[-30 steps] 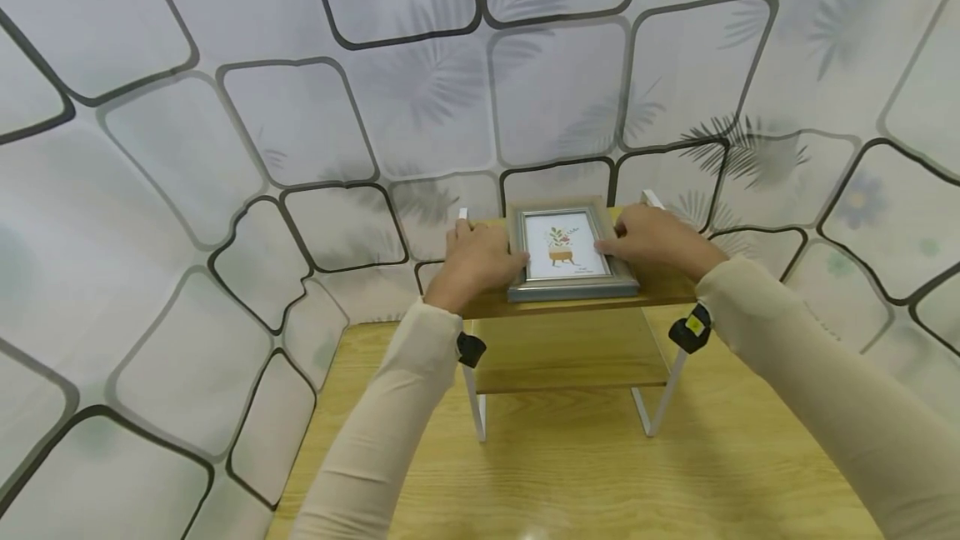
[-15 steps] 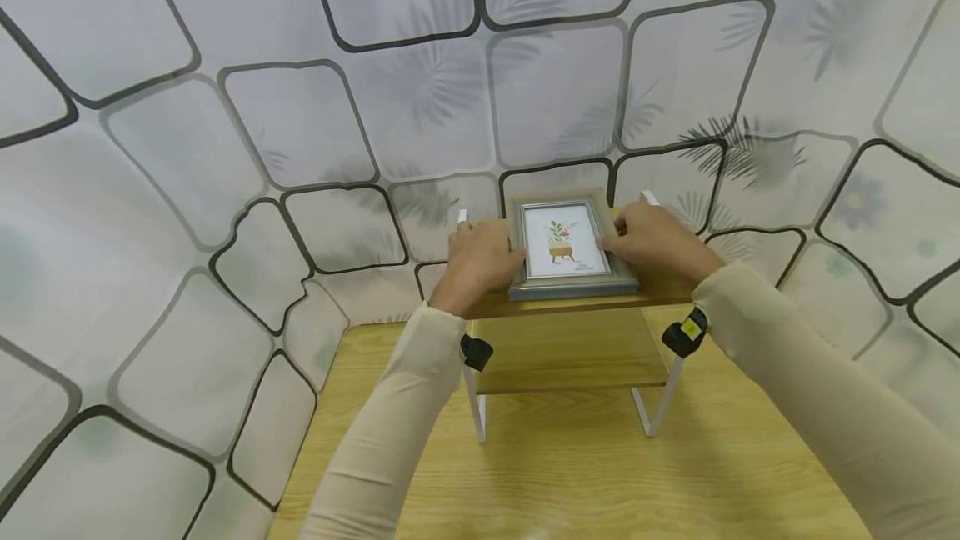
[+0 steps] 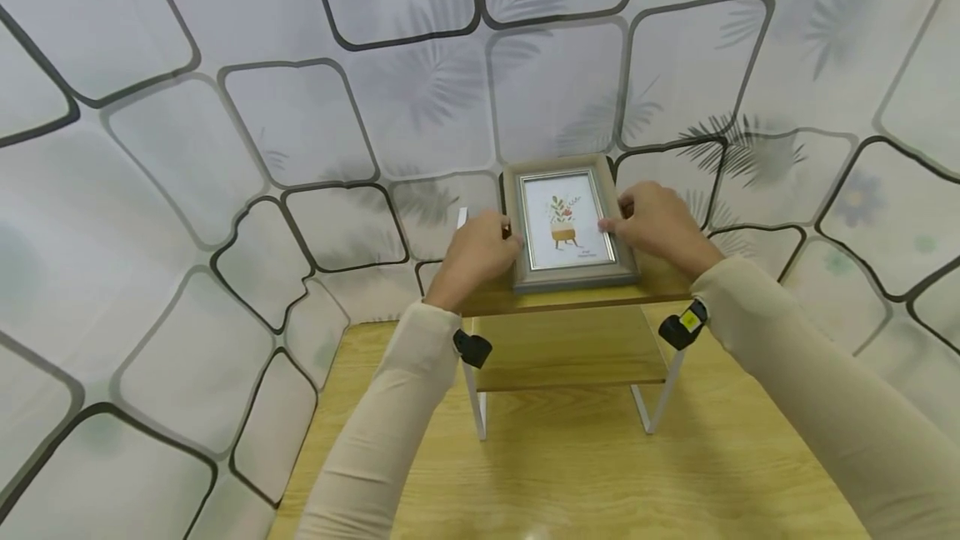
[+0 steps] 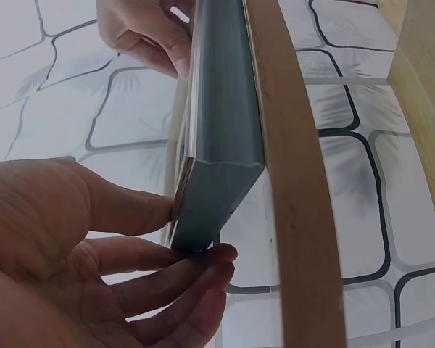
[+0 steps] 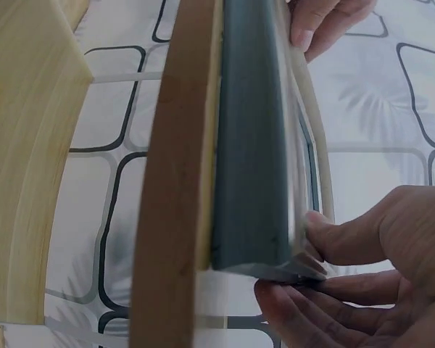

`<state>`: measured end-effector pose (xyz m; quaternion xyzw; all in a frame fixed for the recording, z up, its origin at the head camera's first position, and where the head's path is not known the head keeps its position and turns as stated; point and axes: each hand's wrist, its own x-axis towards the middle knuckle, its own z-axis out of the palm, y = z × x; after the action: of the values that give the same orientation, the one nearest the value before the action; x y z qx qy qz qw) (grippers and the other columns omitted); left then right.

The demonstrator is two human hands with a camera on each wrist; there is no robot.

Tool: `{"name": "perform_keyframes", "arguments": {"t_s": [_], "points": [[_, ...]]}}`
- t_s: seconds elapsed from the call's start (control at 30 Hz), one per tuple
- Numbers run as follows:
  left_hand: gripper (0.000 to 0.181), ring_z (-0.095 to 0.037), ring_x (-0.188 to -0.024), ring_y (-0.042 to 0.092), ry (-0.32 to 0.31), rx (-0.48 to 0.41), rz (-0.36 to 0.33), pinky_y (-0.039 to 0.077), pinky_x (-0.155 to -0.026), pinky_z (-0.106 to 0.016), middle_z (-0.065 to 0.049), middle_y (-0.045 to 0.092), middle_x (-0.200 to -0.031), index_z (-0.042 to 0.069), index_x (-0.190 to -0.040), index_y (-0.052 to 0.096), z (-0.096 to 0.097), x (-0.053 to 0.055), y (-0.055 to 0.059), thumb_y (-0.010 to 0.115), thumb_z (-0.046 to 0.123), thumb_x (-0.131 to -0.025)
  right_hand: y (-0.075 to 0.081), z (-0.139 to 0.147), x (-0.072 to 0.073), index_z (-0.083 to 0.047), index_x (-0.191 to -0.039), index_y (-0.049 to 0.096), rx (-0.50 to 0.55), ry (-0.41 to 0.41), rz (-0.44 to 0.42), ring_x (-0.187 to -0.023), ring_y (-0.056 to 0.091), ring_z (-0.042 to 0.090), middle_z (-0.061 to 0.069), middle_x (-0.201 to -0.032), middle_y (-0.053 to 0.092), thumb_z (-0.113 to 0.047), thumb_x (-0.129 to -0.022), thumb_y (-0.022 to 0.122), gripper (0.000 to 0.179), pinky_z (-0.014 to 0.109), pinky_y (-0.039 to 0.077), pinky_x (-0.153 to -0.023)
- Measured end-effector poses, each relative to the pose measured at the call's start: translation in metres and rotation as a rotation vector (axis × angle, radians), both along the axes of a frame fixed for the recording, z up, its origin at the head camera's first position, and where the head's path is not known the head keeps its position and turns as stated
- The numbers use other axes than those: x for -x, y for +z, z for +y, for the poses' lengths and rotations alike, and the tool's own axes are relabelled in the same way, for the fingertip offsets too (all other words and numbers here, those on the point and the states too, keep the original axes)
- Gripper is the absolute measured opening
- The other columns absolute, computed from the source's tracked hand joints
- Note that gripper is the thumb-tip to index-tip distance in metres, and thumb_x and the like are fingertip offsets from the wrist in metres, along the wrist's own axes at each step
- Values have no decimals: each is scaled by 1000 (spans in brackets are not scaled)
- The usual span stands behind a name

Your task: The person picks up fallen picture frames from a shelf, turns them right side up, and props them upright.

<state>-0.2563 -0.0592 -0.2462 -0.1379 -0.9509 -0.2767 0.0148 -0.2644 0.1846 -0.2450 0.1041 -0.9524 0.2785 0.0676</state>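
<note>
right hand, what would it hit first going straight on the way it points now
The right hand would meet the picture frame first, since it pinches that frame's side edge. Past it, probably the patterned wall, though depth is unclear.

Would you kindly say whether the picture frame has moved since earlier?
Yes: in the head view, the picture frame has tilted up, its far edge higher against the patterned wall.
</note>
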Motion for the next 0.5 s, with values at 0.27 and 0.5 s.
{"name": "perform_keyframes", "arguments": {"t_s": [0.27,0.5], "points": [[26,-24,-78,54,23,-72,116,44,-71,-36,-6,66,-90,8,-78,56,1,1,1,59,19,-102,8,3,-2,10,-118,68,78,-35,30,-102,63,41,25,-113,70,-23,-92,73,42,54,49,-87],[27,-31,-121,60,62,-154,108,48,-100,-43,-10,68,-127,3,-121,68,2,-1,3,63,19,-100,10,4,-7,12,-132,53,153,-59,35,-112,62,44,29,-125,62,-20,-93,73,54,55,51,-92]]}}
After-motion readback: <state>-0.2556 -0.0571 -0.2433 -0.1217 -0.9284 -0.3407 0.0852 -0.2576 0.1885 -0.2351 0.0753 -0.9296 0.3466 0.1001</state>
